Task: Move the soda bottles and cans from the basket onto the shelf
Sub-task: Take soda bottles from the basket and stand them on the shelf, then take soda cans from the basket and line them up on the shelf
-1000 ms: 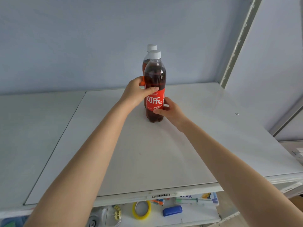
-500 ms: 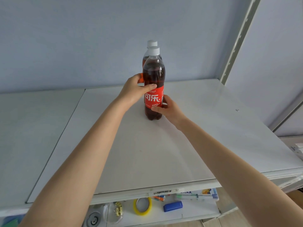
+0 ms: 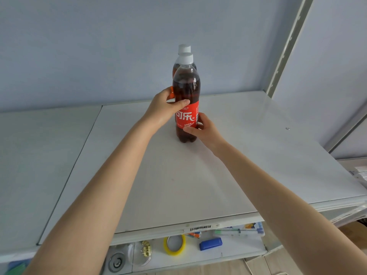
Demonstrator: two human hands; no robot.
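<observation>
A cola bottle [image 3: 186, 84] with a red label and white cap stands upright on the white shelf [image 3: 248, 155], toward its back. Directly behind it stands a second bottle [image 3: 184, 49], of which little more than the white cap shows. My left hand [image 3: 163, 110] grips the front bottle from the left at label height, thumb across the front. My right hand [image 3: 201, 130] holds the same bottle low on its right side, fingers wrapped round its lower part. The basket is out of view.
A metal upright [image 3: 286, 46] rises at the shelf's back right corner. A lower shelf holds a yellow tape roll [image 3: 174, 245], a blue eraser [image 3: 210, 244], markers [image 3: 238, 232] and clips. Another white shelf panel [image 3: 39, 155] lies to the left.
Both hands stay on the front bottle. The bottle seems to stand a little farther back, closer to the one behind it; the camera has shifted slightly.
</observation>
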